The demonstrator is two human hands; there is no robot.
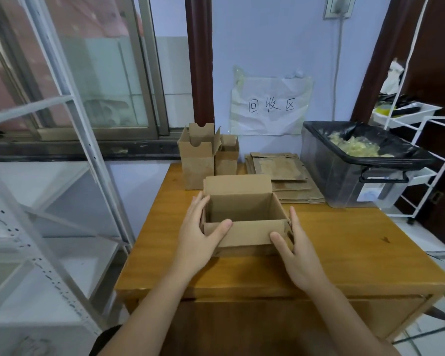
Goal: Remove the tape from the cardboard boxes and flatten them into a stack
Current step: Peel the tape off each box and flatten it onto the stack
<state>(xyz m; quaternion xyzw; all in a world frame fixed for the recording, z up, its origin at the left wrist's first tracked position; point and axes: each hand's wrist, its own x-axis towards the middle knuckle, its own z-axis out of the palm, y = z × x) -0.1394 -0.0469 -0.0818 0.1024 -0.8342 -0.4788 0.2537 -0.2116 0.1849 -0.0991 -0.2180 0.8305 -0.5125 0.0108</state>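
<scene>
An open brown cardboard box [242,201] stands on the wooden table [344,247] with its flaps up, and I see no tape on it. My left hand [201,235] grips its left wall, thumb on the near flap. My right hand [298,250] presses its right wall, thumb on the near flap too. Behind it stand two more unfolded boxes, a taller one [197,160] and a smaller one [228,158]. A stack of flattened boxes [283,173] lies at the back of the table, right of them.
A clear plastic bin [350,173] with a black liner holds crumpled tape at the table's back right. A paper sign [270,106] hangs on the wall. White wire racks stand at the left [62,176] and at the right [421,140].
</scene>
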